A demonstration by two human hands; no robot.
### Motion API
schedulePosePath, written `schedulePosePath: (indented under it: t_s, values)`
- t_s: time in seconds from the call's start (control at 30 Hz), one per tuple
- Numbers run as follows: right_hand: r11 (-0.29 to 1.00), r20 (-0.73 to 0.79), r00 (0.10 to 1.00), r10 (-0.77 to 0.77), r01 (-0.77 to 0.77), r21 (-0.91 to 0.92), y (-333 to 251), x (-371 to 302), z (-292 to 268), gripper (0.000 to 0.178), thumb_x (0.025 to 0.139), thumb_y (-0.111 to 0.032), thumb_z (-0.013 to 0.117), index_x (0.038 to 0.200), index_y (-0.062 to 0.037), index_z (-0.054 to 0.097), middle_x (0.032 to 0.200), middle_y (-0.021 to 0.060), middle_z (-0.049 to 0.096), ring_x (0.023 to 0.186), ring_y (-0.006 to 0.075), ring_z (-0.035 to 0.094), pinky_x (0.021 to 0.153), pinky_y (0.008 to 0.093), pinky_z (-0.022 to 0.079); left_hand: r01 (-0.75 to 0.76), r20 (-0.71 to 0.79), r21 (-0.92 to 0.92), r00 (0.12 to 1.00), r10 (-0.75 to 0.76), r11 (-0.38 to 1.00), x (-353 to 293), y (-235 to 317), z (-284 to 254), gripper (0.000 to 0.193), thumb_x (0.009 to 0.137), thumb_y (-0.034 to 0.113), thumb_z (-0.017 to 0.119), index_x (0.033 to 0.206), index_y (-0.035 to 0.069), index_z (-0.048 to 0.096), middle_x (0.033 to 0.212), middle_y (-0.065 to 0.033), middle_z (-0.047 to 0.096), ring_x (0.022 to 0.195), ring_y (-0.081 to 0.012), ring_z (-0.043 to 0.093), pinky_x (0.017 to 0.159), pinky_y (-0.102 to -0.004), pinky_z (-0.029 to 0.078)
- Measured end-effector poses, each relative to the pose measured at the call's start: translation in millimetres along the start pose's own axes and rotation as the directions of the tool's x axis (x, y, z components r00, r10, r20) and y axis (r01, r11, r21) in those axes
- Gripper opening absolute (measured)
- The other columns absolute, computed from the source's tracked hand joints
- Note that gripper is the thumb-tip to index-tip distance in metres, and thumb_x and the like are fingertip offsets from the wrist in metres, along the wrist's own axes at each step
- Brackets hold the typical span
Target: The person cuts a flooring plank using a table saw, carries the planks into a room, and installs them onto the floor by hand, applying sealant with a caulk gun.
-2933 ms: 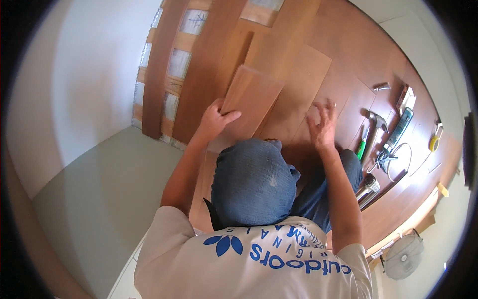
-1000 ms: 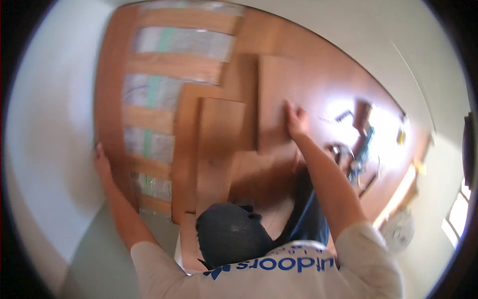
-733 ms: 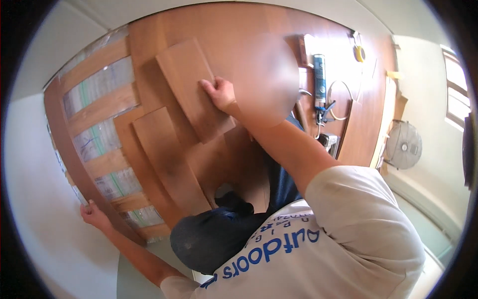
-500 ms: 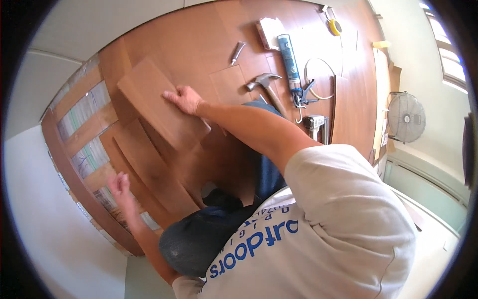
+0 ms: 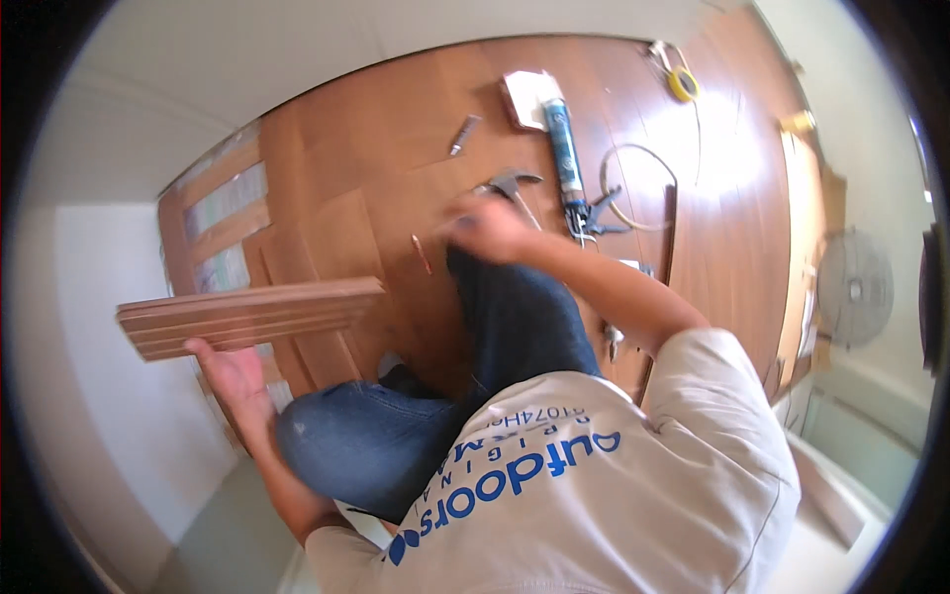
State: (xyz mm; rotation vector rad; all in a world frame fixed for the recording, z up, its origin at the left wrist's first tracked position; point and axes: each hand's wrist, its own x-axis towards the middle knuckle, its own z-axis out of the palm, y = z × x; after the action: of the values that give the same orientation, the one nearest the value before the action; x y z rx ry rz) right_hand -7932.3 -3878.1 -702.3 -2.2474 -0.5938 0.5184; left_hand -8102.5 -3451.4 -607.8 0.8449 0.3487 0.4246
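Note:
My left hand (image 5: 234, 376) is closed on a brown wooden floor plank (image 5: 262, 315) at the left, thumb against its near edge. The plank is raised above the floor and tilted, showing lengthwise lines on the side toward me. My right hand (image 5: 487, 228) is above my bent knee, beside the claw hammer (image 5: 515, 182) and partly covering it. Motion smears its fingers, so whether they hold anything does not show. A red pencil (image 5: 423, 253) lies on the floor left of that hand.
A caulking gun with a blue cartridge (image 5: 562, 144), a white-and-red pack (image 5: 527, 99), a small tube (image 5: 464, 135) and a yellow tape roll (image 5: 683, 84) lie on the wooden floor. Strips with plastic-covered gaps (image 5: 233, 198) run along the left. A fan (image 5: 856, 287) stands right.
The plank, earlier under my right hand, is now raised and tilted in my left hand. My right hand has moved right and nearer, toward my knee. The red pencil has come into view.

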Motion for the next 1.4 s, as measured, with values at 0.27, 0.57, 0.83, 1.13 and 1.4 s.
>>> schedulePosePath:
  t_s: [0.27, 0.57, 0.83, 1.13, 1.4]
  values:
    - [0.7, 0.041, 0.977, 0.208, -0.12, -0.704, 273, -160, -77, 0.121, 0.063, -0.026, 0.092, 0.158, -0.0022, 0.021, 0.16, 0.0261, 0.029, 0.146, 0.0452, 0.03, 0.118, 0.0548, 0.029, -0.42, -0.29, -0.228, 0.891, 0.35, 0.878, -75, 79, 5, 0.066, 0.098, 0.052, 0.059, 0.148, 0.012, 0.045, 0.148, -0.0074, 0.052, 0.135, -0.0268, 0.047, 0.113, -0.0469, 0.037]
    - [0.537, 0.264, 0.961, 0.087, 0.178, -0.825, 247, -133, -62, 0.073, 0.071, -0.031, 0.079, 0.13, -0.0012, 0.047, 0.123, 0.0195, 0.054, 0.121, 0.0395, 0.05, 0.111, 0.0535, 0.034, -0.646, -0.288, -0.456, 0.758, 0.585, 0.612, -139, 27, 93, 0.059, 0.095, 0.04, 0.07, 0.142, 0.011, 0.047, 0.14, -0.0048, 0.057, 0.134, -0.0243, 0.052, 0.116, -0.0457, 0.041]
    - [0.473, 0.312, 0.942, 0.121, 0.222, -0.853, 207, -116, -133, 0.066, 0.065, -0.029, 0.077, 0.121, -0.0029, 0.053, 0.121, 0.0203, 0.057, 0.119, 0.0413, 0.052, 0.105, 0.0553, 0.042, -0.628, -0.277, -0.484, 0.77, 0.574, 0.609, -124, 6, 100, 0.062, 0.091, 0.035, 0.079, 0.142, 0.018, 0.049, 0.137, 0.0015, 0.058, 0.13, -0.0194, 0.051, 0.109, -0.0446, 0.044]
    - [0.802, -0.159, 0.944, -0.288, 0.329, 0.499, -30, -176, -246, 0.072, 0.084, -0.025, 0.076, 0.143, -0.0009, 0.043, 0.117, 0.0053, 0.059, 0.102, 0.0181, 0.057, 0.097, 0.0337, 0.044, -0.638, -0.423, -0.184, 0.738, 0.526, 0.748, -69, 16, 52, 0.076, 0.087, 0.051, 0.078, 0.144, 0.012, 0.047, 0.145, -0.006, 0.055, 0.135, -0.0272, 0.051, 0.113, -0.0502, 0.042]
    - [0.359, -0.268, 0.917, -0.294, 0.366, 0.858, -147, -244, -182, 0.055, 0.082, -0.028, 0.071, 0.128, -0.01, 0.048, 0.089, 0.0034, 0.046, 0.086, 0.0197, 0.047, 0.099, 0.0462, 0.042, -0.549, -0.252, -0.125, 0.823, 0.508, 0.827, -19, 4, 76, 0.084, 0.086, 0.058, 0.074, 0.145, 0.008, 0.043, 0.143, -0.0074, 0.054, 0.133, -0.0283, 0.051, 0.111, -0.0495, 0.045]
